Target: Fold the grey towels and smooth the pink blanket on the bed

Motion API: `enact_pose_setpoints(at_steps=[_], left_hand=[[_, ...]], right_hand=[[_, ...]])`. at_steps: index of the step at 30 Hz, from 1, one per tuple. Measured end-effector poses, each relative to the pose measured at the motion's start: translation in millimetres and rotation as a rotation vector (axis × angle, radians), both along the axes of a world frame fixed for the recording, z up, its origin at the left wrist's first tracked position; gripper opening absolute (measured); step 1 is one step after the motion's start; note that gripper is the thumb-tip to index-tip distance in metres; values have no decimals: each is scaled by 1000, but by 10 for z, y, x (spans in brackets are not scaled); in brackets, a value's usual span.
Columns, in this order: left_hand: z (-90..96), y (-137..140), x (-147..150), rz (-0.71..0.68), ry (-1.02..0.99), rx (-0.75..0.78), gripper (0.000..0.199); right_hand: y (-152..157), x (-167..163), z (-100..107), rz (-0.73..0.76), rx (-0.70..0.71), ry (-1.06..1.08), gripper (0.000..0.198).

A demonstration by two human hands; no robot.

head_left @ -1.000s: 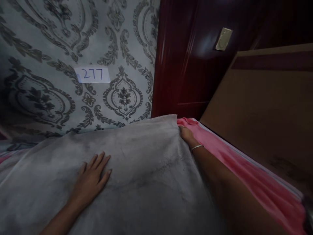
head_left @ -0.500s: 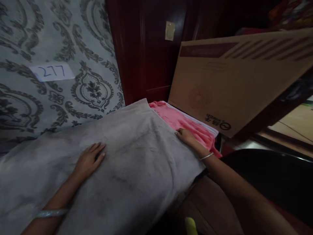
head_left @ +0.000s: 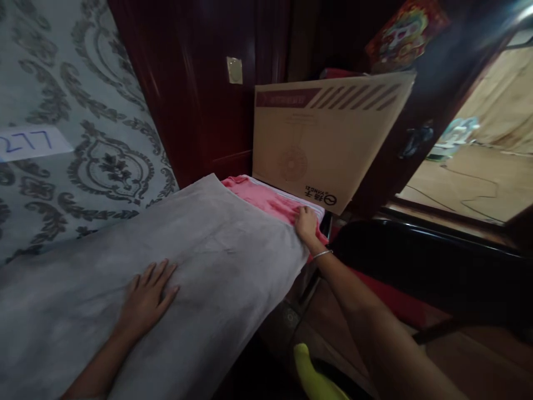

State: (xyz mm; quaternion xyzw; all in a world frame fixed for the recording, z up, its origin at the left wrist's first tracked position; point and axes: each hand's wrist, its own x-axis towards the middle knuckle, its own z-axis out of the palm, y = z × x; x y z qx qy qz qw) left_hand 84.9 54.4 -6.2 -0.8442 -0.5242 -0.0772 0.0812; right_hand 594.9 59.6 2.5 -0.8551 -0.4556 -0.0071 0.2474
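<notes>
A wide grey cloth (head_left: 225, 250), soft and slightly creased, lies spread over a raised surface. My left hand (head_left: 145, 300) rests palm down on it, fingers stretched and apart. At the cloth's right edge is my right hand (head_left: 306, 222), its fingers bent and closed at the border with a pink cloth (head_left: 266, 201); the fingertips are partly hidden. The pink cloth shows from under the grey one along its far edge, with a white striped layer behind it.
A large cardboard box (head_left: 316, 144) leans behind the cloths, against dark red wood. Patterned wallpaper (head_left: 112, 166) with a numbered paper (head_left: 33, 141) is on the left. At right are a glossy black curved thing (head_left: 416, 261) and a doorway. A yellow curved thing (head_left: 312, 372) stands low in front.
The view has swung to the right. My right hand has shifted slightly along the grey cloth's edge, over the pink cloth. The left hand's fingers have spread wider on the grey cloth.
</notes>
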Motion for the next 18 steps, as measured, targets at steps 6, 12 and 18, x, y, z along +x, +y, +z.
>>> enact_pose_setpoints(at_steps=[6, 12, 18], left_hand=[[-31, 29, 3, -4, -51, 30, 67], [-47, 60, -20, 0, -48, 24, 68], [-67, 84, -38, -13, -65, 41, 67]], right_hand=[[-75, 460, -113, -163, -43, 283, 55], [-44, 569, -206, -81, -75, 294, 53], [9, 720, -37, -90, -94, 246, 43]])
